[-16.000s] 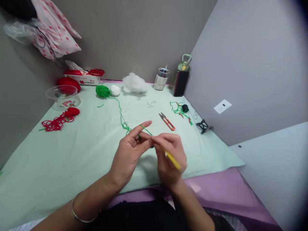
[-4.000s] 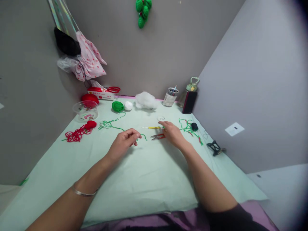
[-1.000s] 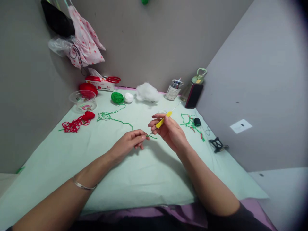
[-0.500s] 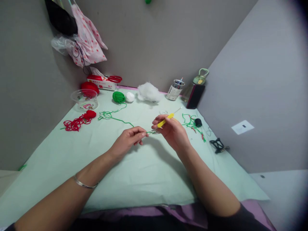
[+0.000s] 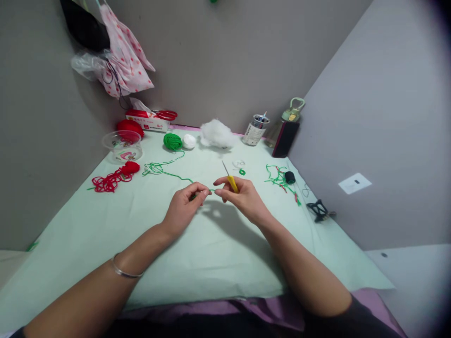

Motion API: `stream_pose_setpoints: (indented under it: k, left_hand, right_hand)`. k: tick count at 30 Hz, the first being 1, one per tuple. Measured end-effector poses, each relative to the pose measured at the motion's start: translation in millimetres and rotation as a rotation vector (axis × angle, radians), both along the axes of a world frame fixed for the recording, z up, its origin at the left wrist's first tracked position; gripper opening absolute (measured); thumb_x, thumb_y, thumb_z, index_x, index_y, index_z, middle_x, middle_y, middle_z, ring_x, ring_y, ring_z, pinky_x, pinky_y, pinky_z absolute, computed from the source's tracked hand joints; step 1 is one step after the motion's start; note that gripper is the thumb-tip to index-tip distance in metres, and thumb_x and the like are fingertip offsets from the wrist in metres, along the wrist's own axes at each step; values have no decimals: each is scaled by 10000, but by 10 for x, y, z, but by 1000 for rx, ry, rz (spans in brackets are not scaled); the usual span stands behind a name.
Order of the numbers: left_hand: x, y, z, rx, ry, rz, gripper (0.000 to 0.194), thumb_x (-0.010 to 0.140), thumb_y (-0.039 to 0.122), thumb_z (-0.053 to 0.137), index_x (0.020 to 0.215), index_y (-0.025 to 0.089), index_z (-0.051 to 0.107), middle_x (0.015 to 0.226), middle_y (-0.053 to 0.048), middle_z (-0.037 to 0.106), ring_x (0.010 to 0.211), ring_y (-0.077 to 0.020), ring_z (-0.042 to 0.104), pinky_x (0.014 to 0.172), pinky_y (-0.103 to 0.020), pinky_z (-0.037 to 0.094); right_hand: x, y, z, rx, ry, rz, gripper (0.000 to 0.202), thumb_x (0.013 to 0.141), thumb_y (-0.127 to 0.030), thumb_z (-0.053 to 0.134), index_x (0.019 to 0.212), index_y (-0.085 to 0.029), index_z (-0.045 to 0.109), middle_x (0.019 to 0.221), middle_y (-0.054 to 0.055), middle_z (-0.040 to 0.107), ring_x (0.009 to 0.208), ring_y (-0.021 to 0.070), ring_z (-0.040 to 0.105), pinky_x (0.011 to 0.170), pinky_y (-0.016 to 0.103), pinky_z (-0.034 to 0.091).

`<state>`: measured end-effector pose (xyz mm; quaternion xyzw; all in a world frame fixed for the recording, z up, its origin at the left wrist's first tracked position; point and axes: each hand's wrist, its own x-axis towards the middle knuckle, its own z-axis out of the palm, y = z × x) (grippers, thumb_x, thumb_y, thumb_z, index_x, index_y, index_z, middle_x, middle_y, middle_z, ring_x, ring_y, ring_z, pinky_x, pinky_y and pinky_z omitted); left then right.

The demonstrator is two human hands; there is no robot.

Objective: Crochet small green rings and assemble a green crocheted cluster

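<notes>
My left hand point(image 5: 186, 202) is closed, thumb and forefinger pinching a strand of green yarn point(image 5: 179, 177). That strand runs back over the cloth through a loose tangle to a green ball of yarn point(image 5: 172, 142). Close by on the right, my right hand point(image 5: 243, 197) is closed around a crochet hook point(image 5: 232, 183) with a yellow handle, its thin metal shaft pointing up and left. A short bit of green yarn spans the gap between the two thumbs. Just beyond the right hand lies a small green yarn ring point(image 5: 242, 172) beside small clear-white pieces point(image 5: 238, 164).
Red yarn point(image 5: 114, 180) and a clear plastic tub point(image 5: 123, 146) lie left. At the back stand a tissue box point(image 5: 151, 123) with red scissors point(image 5: 165, 114), white stuffing point(image 5: 216, 134), a can point(image 5: 255, 130), a bottle and phone point(image 5: 286, 139). Green yarn scraps point(image 5: 278, 176) lie right.
The right hand has moved slightly left and lower, closer to the left hand. The hook has turned from pointing up-right to up-left, off the yarn. The small green ring has come into view.
</notes>
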<state>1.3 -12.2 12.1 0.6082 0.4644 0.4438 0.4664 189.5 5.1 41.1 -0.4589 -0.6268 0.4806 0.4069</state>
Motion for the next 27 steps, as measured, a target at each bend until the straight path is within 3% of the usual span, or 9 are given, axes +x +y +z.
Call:
stream_pose_setpoints:
  k: [4,7,10,13,17,23,27]
  left_hand:
    - [14,-4,-52,44,49,-32,260,935,429,565,902,204,690,798,0,625,743,-165,523,704,-279,412]
    - [12,-5,-69,47,81,-63,274,948,434,546,919,206,694,787,5,626,713,-159,525,665,-273,404]
    - [10,-10,-70,54,114,-104,286,958,435,535,911,208,702,745,12,618,687,-157,533,641,-271,400]
    - [11,-8,-69,89,138,-130,266,963,405,537,902,212,709,795,1,652,755,-171,572,717,-283,427]
    - [-2,9,-65,145,161,-123,221,964,359,554,928,212,714,927,-27,690,885,-192,611,834,-308,433]
    - [-52,30,-45,340,217,32,193,981,316,548,923,212,700,892,-36,653,882,-194,599,834,-313,436]
    - [-59,47,-85,454,222,71,136,967,262,591,920,213,709,863,-32,629,848,-188,596,797,-314,449]
  right_hand:
    - [-25,13,-68,25,-64,3,145,793,-326,740,776,-183,725,650,-8,655,606,125,525,586,265,363]
    - [-25,25,-70,49,32,-76,110,769,-294,758,770,-188,731,726,5,700,624,118,533,572,254,365]
    - [-14,35,-34,-89,198,-98,181,713,-307,810,816,-177,739,764,17,723,497,65,397,463,235,266]
    - [10,49,2,-301,367,-7,239,693,-326,836,827,-165,722,780,22,735,431,18,209,413,226,145]
    - [52,77,14,-391,467,43,258,675,-321,857,814,-167,704,756,-9,708,428,5,176,401,209,112]
    - [67,86,3,-405,288,103,226,654,-270,829,796,-162,690,673,-27,664,428,15,251,402,202,138]
    - [28,60,-7,-384,141,167,219,670,-289,795,823,-153,715,671,-24,656,437,26,296,405,214,165]
